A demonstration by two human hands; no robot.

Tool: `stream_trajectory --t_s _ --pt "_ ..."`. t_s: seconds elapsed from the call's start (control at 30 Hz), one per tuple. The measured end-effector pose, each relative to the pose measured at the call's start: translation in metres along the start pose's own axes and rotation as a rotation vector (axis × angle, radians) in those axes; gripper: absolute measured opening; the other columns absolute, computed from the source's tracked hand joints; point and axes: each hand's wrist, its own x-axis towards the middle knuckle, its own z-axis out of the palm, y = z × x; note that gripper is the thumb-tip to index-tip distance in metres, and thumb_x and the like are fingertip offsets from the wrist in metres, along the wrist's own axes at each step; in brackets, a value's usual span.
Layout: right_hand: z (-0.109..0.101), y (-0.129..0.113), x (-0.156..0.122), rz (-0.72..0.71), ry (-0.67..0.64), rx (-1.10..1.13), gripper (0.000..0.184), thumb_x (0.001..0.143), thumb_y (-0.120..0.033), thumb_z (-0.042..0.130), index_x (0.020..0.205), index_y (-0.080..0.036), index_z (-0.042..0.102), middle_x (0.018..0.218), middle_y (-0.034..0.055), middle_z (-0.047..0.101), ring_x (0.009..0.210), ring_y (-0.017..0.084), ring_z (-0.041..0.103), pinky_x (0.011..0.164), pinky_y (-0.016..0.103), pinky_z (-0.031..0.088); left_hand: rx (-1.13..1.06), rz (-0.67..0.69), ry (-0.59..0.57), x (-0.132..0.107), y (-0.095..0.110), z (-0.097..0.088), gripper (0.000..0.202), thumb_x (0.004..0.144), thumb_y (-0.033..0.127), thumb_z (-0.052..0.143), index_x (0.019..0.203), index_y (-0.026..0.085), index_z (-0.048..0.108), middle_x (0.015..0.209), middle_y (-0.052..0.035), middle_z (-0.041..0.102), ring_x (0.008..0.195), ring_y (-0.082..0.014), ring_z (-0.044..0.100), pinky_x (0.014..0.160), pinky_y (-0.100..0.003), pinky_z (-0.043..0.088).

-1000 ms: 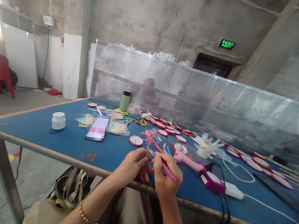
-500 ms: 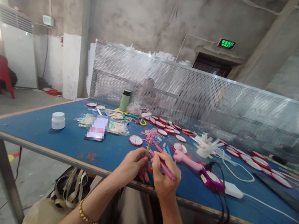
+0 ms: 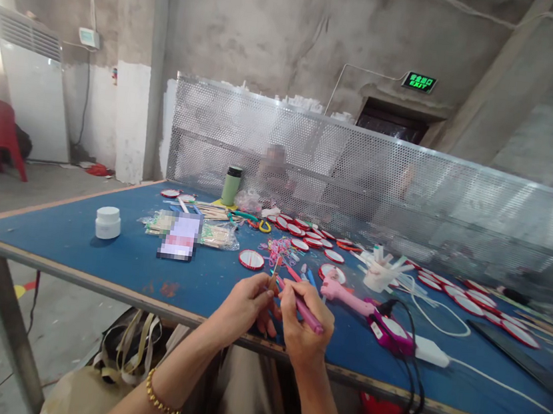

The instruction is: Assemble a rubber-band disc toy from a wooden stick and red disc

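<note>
My left hand (image 3: 247, 305) is closed in a pinch around a thin brownish stick (image 3: 275, 275) that points upward, with a reddish tip; its lower part is hidden by the fingers. In my right hand (image 3: 309, 328) lies a thick pink-purple pen-like tool (image 3: 312, 317), gripped like a pen, its working end close to the left fingertips. Both hands meet just above the table's front edge. Beyond them are a white disc with a red rim (image 3: 251, 260) and a tangle of pink and coloured strands (image 3: 282, 250). Right of the hands lies a pink and magenta corded tool (image 3: 350, 299).
A white jar (image 3: 108, 223), a phone (image 3: 181, 235) and a green bottle (image 3: 231, 187) stand or lie on the blue table (image 3: 133, 263). A white cup of sticks (image 3: 378, 273) and many red-rimmed discs fill the right. A perforated metal screen (image 3: 336, 167) runs behind.
Almost nothing differs. Both hands keep their place and grip, with only a slight shift of the stick and the fingers.
</note>
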Motion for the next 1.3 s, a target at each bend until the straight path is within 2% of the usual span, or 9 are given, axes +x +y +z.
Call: stream_trajectory --t_s 0.23,0.77,0.97,1.3 --pt "0.0002 0.0006 -0.0010 0.018 0.030 -0.013 0.010 0.091 -0.016 0.055 0.084 -0.019 0.063 0.072 0.0002 0.066 0.062 0.012 0.064 0.061 0.023 0.052 0.005 -0.002 -0.003 -0.0005 0.0003 -0.0004 0.019 0.087 0.036 0.050 0.091 0.017 0.048 0.064 0.0024 0.060 0.047 -0.0119 0.063 0.044 -0.018 0.043" --pt "-0.0007 -0.0011 0.0004 -0.006 0.027 -0.040 0.011 0.091 -0.017 0.055 0.084 -0.019 0.063 0.070 0.0001 0.067 0.061 0.012 0.065 0.060 0.023 0.052 -0.001 -0.006 0.002 -0.0012 0.0020 0.0004 0.024 0.086 0.041 0.052 0.089 0.017 0.048 0.063 0.0027 0.060 0.047 -0.0123 0.063 0.043 -0.019 0.042" --pt "0.0001 0.0009 -0.0002 0.004 0.068 -0.044 0.010 0.090 -0.017 0.055 0.085 -0.019 0.064 0.069 0.0005 0.067 0.059 0.013 0.065 0.059 0.024 0.052 -0.002 -0.009 0.001 -0.0018 0.0019 0.0004 0.020 0.085 0.037 0.051 0.091 0.018 0.047 0.064 0.0023 0.061 0.047 -0.0126 0.064 0.043 -0.019 0.042" --pt "0.0004 -0.0003 0.0002 0.001 0.049 -0.039 0.010 0.090 -0.017 0.055 0.084 -0.019 0.063 0.070 0.0003 0.067 0.062 0.013 0.065 0.061 0.024 0.052 -0.014 -0.005 -0.003 -0.0013 0.0015 0.0008 0.023 0.086 0.039 0.053 0.090 0.017 0.048 0.064 0.0025 0.060 0.047 -0.0124 0.063 0.043 -0.018 0.042"
